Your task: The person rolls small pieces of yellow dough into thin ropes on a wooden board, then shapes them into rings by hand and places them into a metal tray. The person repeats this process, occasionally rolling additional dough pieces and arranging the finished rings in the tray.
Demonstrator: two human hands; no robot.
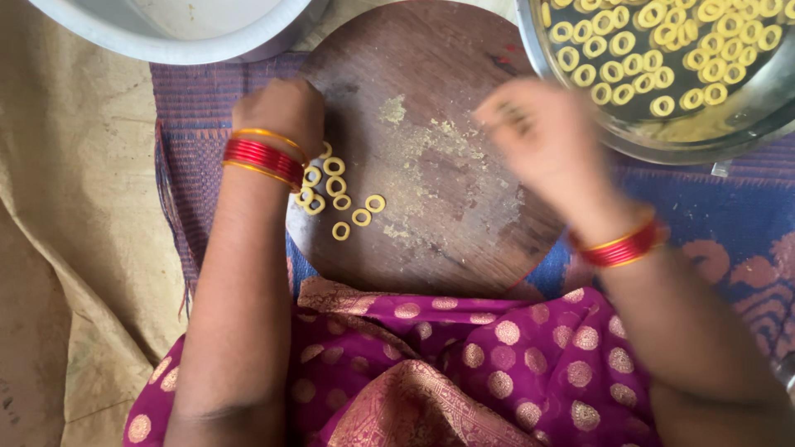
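Note:
A round dark wooden board [464, 240] lies on a mat, smeared with pale dough crumbs. Several small yellow dough rings [335, 186] sit on its left side. My left hand [281, 112] rests curled on the board just above those rings, and what it holds is hidden. My right hand [538, 136] is blurred over the board's right part, near the steel plate [745, 124]. Its fingers are pinched together, and I cannot tell if something is between them. Both wrists wear red and gold bangles.
The steel plate at the top right holds several dough rings [654, 58]. A pale metal basin [178, 33] stands at the top left. A purple and blue patterned mat [729, 223] lies under the board, a tan sheet [74, 215] to its left, and pink spotted cloth [464, 372] covers my lap.

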